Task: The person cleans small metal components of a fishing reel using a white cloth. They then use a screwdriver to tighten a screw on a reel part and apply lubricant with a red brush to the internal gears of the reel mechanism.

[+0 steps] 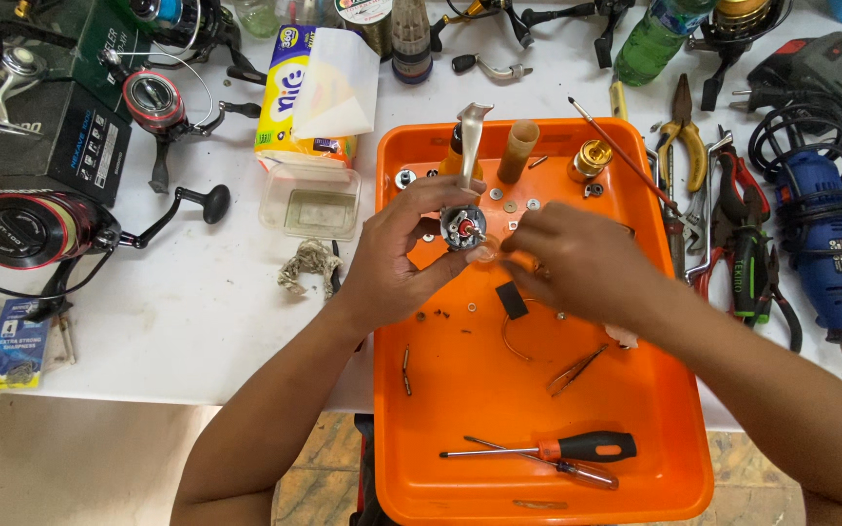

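Gripping a reel body (pixel 463 230), left hand (pixel 397 255) curls closed; right hand (pixel 577 258) pinches beside it.

An orange plastic tray (pixel 421 409) sits on the white worktop (pixel 197 312), a black-and-orange-handled screwdriver (pixel 548 450) lying in it near the front, blue rotary tool (pixel 825 244) to its right.

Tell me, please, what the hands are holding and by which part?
The left hand grips a fishing reel body by its round side; the right hand pinches something small against it, unclear what.
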